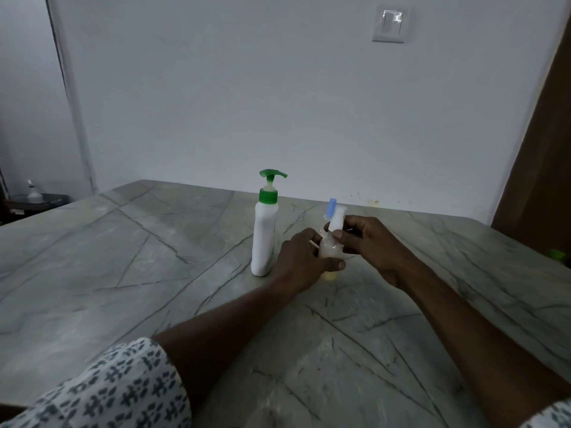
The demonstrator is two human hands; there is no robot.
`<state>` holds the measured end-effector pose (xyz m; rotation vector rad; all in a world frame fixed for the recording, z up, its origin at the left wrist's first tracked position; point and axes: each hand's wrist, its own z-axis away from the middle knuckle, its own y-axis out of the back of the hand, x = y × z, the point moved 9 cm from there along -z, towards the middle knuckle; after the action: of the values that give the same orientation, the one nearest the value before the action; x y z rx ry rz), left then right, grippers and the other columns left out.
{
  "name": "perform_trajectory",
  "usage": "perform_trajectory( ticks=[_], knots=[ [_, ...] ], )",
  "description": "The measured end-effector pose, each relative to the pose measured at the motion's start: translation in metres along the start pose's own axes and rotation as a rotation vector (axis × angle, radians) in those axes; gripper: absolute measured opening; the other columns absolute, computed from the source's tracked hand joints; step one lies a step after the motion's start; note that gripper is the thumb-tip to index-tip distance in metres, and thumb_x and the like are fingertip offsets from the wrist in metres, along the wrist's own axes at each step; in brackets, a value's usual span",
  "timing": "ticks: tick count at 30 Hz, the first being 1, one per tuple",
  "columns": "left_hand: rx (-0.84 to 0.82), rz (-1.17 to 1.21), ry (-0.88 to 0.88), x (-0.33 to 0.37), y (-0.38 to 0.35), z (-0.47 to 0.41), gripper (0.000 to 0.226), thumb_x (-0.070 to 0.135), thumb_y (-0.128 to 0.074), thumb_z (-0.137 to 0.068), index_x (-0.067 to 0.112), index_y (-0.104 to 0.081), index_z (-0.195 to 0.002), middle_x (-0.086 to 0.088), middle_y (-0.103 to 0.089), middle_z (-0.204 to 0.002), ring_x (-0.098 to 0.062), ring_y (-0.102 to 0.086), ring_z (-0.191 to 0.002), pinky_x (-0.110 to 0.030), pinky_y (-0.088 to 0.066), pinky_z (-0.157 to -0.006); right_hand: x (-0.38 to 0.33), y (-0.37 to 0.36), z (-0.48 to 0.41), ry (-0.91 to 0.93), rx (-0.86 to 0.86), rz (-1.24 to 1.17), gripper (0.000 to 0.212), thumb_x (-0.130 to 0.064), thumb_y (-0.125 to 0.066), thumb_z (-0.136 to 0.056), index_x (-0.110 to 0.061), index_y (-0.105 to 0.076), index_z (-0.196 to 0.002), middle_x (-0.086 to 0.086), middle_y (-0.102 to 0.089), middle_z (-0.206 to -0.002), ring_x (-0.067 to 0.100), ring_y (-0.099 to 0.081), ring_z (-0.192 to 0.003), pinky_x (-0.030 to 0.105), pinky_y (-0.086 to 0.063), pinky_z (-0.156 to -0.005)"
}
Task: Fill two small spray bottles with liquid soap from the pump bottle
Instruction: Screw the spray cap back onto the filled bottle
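Head view: the left hand [301, 257] wraps its fingers [335, 264] around a small spray bottle [330, 250] standing on the marble worktop [123, 257], yellowish liquid inside. The right hand [370, 242] pinches the white spray cap [336, 219] at its neck. The white pump bottle [264, 239], green pump head, stands upright just left. A second, blue-topped sprayer [332, 206] peeks out behind.

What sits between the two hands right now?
In the head view, a small spray bottle with a white spray top. The left hand wraps its body; the right hand pinches its neck.
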<state>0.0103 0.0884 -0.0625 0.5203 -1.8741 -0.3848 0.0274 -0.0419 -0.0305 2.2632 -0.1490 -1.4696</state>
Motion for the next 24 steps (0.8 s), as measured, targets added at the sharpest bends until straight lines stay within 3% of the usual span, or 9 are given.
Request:
perform_trajectory(
  ticks=[6, 11, 13, 15, 18, 24],
  knots=[
    [-0.005, -0.014, -0.002, 0.000, 0.000, 0.000, 0.046, 0.039, -0.085, -0.071, 0.021, -0.056, -0.102, 0.005, -0.064, -0.092, -0.001, -0.056, -0.071, -0.016, -0.038, -0.055, -0.005, 0.003, 0.001, 0.026, 0.058, 0.091, 0.022, -0.022, -0.071, -0.085, -0.010, -0.072, -0.103, 0.005, -0.074, -0.095, 0.020, -0.070, -0.090, 0.045, -0.055, -0.090],
    [0.002, -0.022, -0.005, 0.001, -0.001, 0.000, 0.046, 0.039, -0.085, -0.070, 0.021, -0.056, -0.100, 0.006, -0.062, -0.088, 0.001, -0.055, -0.069, -0.014, -0.037, -0.055, -0.005, 0.012, 0.005, 0.021, 0.176, 0.090, 0.024, -0.027, -0.081, -0.072, -0.009, -0.075, -0.087, 0.010, -0.073, -0.083, 0.028, -0.069, -0.082, 0.048, -0.056, -0.080],
    [0.000, -0.011, -0.005, 0.000, 0.000, 0.000, 0.045, 0.039, -0.085, -0.070, 0.022, -0.056, -0.100, 0.007, -0.062, -0.087, 0.001, -0.056, -0.070, -0.015, -0.038, -0.055, -0.005, 0.011, 0.005, 0.015, 0.146, 0.052, 0.027, -0.025, -0.082, -0.072, -0.010, -0.074, -0.093, 0.010, -0.073, -0.089, 0.027, -0.069, -0.086, 0.044, -0.057, -0.080],
    [-0.003, -0.006, -0.007, 0.000, 0.000, 0.000, 0.047, 0.040, -0.086, -0.069, 0.022, -0.057, -0.102, 0.006, -0.064, -0.089, -0.001, -0.058, -0.073, -0.017, -0.039, -0.057, -0.004, 0.012, 0.004, -0.013, 0.112, -0.074, 0.038, -0.017, -0.079, -0.075, -0.014, -0.069, -0.111, 0.008, -0.072, -0.102, 0.026, -0.069, -0.097, 0.038, -0.058, -0.084],
    [0.005, -0.007, -0.003, 0.000, 0.000, 0.000, 0.048, 0.041, -0.086, -0.067, 0.022, -0.056, -0.100, 0.006, -0.063, -0.086, -0.002, -0.057, -0.071, -0.018, -0.038, -0.057, -0.003, 0.014, 0.000, -0.015, 0.099, -0.189, 0.063, -0.008, -0.072, -0.082, -0.016, -0.048, -0.139, 0.006, -0.071, -0.113, 0.021, -0.066, -0.108, 0.042, -0.052, -0.095],
    [-0.002, -0.016, 0.007, -0.002, 0.000, -0.002, 0.052, 0.042, -0.085, -0.069, 0.021, -0.057, -0.107, 0.007, -0.062, -0.094, -0.001, -0.056, -0.074, -0.016, -0.038, -0.058, -0.010, 0.009, 0.000, 0.046, 0.126, -0.034, 0.067, -0.006, -0.071, -0.083, -0.019, -0.044, -0.142, 0.000, -0.074, -0.101, 0.014, -0.067, -0.103, 0.044, -0.048, -0.102]
  ],
)
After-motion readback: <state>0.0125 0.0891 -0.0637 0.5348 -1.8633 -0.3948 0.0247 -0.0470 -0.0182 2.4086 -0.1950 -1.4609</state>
